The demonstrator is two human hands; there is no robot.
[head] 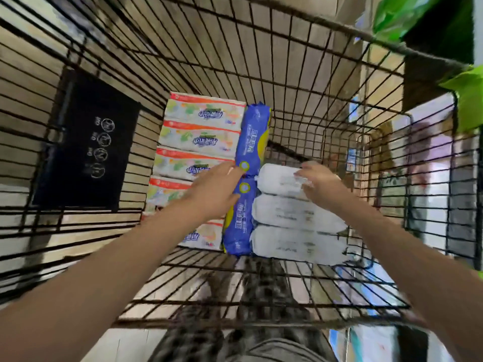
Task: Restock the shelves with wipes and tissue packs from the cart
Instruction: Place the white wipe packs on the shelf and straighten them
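- Head view: my left hand (215,190) reaches over the row of tissue packs (198,137), fingers fairly straight, tips touching the blue wipes packs (252,138).
- My right hand (318,182) curls round the end of the farthest white pack (278,178), with two other white packs (295,216) nearer me.
- Everything lies in the bottom of the wire cart (300,74).
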